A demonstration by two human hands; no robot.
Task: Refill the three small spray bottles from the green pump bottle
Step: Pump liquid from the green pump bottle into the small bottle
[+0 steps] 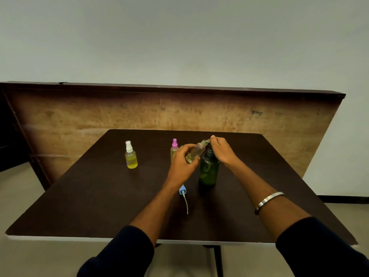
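Yellow liquid fills the lower part of the white-capped spray bottle (pixel 131 156) standing left of centre on the dark table (pixel 79 196). Next rightward, the pink-capped spray bottle (pixel 174 148) stands partly hidden behind the left hand (pixel 182 158), whose fingers curl round the uncapped clear bottle (pixel 196 152), holding it tilted with its mouth up against the pump spout. Below the hands, lower in the frame, lies the blue spray cap (pixel 182 190) with its dip tube trailing toward the near edge. The green pump bottle (pixel 208 170) stands upright at centre right; the right hand (pixel 220 149) rests over its pump head, fingers bent down onto it. To do this well, keep the small mouth tight under the spout and press slowly, so nothing runs down the outside.
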